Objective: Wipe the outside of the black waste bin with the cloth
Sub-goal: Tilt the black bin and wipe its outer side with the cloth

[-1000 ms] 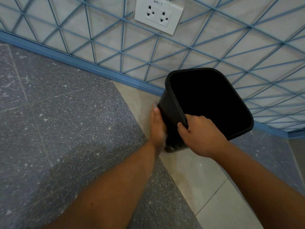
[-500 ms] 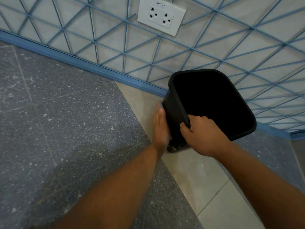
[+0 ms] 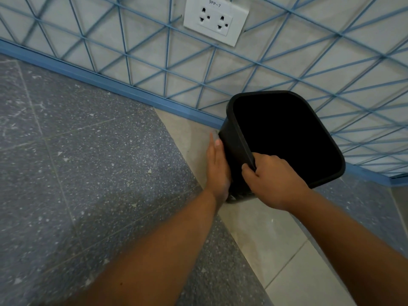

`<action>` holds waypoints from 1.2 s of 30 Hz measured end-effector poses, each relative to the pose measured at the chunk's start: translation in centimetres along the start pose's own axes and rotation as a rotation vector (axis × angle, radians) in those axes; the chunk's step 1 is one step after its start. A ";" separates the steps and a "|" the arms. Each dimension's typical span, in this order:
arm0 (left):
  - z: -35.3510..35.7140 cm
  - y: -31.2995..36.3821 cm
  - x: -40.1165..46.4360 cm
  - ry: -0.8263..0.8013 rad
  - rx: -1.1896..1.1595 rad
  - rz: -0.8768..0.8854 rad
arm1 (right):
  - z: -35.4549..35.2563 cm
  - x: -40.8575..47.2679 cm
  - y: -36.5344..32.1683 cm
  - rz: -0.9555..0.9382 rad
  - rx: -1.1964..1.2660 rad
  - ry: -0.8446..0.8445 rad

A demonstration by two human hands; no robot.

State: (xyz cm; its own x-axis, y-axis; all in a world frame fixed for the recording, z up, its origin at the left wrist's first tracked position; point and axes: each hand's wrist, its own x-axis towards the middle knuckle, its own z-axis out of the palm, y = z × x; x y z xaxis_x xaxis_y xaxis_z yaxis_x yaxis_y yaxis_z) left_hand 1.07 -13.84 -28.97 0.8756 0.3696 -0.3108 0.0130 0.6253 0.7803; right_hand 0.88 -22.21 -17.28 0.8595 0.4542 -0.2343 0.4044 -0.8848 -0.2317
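The black waste bin (image 3: 234, 151) is tilted with its open mouth facing me, close to the wall at right of centre. My right hand (image 3: 273, 180) grips the bin's near rim corner, fingers curled inside the rim. My left hand (image 3: 217, 166) lies flat against the bin's left outer wall, fingers straight and together, pointing toward the wall. No cloth shows; whatever lies under the left palm is hidden. Only a small pale speck appears below the wrist at the bin's base.
A grey speckled floor (image 3: 88, 173) fills the left, and a beige tile strip (image 3: 260, 235) runs under the bin. Behind stands a wall with a blue line pattern (image 3: 154, 51), a blue skirting (image 3: 110, 85) and a white double socket (image 3: 215, 19).
My left hand has slid slightly forward along the bin's left side. My right hand keeps the same grip on the rim, and the bin has barely shifted.
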 end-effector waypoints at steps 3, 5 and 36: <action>-1.4 -1.3 -0.5 -0.016 0.026 0.008 | 0.0 -0.2 0.0 0.003 -0.012 -0.025; -1.7 -1.1 0.7 0.005 -0.004 -0.097 | 0.0 -0.1 0.0 0.003 -0.014 -0.023; -0.6 -0.7 -0.5 0.075 0.099 0.034 | 0.1 0.1 -0.2 0.006 -0.009 0.011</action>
State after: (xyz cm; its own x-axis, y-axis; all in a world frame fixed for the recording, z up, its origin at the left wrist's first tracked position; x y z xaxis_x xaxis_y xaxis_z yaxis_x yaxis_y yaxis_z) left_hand 0.35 -14.05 -29.73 0.8379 0.4419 -0.3204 0.0349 0.5424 0.8394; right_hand 0.89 -22.01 -17.36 0.8653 0.4480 -0.2248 0.4021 -0.8882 -0.2222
